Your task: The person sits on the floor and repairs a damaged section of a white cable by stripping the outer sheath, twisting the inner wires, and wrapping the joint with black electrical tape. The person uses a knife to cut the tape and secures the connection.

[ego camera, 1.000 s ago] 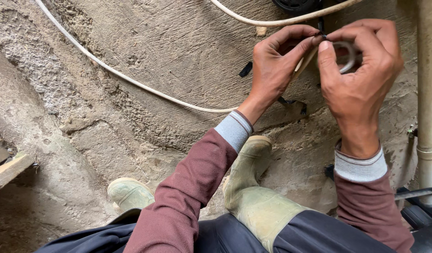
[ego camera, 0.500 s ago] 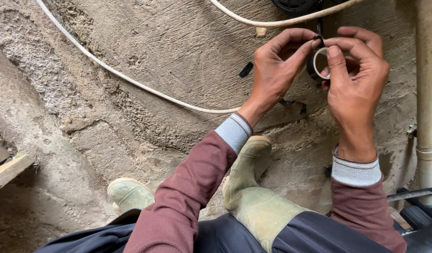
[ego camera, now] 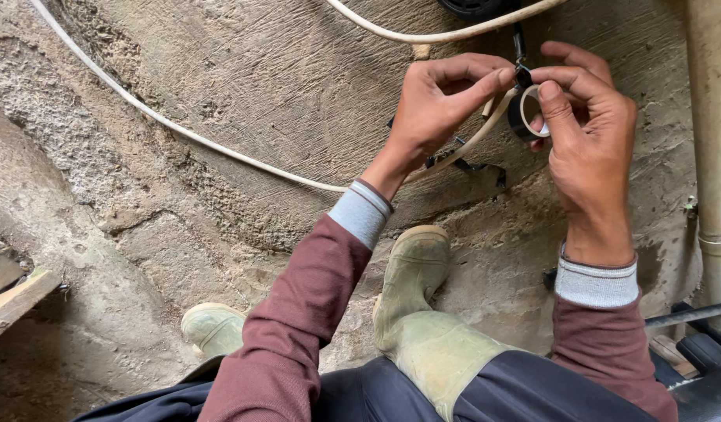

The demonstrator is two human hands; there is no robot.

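Risk 1st: tape roll [ego camera: 525, 114] is held by only a thumb and 2 fingertips of my R hand [ego camera: 587, 144], so a slack pinch could let it drop into the dirt by my boots [ego camera: 411, 289]. Risk 2: the free black tape end [ego camera: 523, 74] is short and pinched between both hands; if my L hand [ego camera: 439, 101] eases off, I judge it could fold onto itself or snap back to the roll. Risk 3: cable [ego camera: 220, 148] is under a bend where I hold it, so it may spring out of my L fingers. Pose: both arms raised fwd to the rough wall [ego camera: 243, 70], sleeves [ego camera: 298, 328] up at the wrists. L hand curled, thumb and forefinger closed on the tape end and on the cable just below it. R hand upright, thumb pressed across the roll's face, fingers closed behind it; grip firm on the roll. Roll sits just R of the cable, touching the tape end, near a black clip [ego camera: 474, 164] on the wall. Pipe [ego camera: 712, 141] stands well R, apart from both hands.
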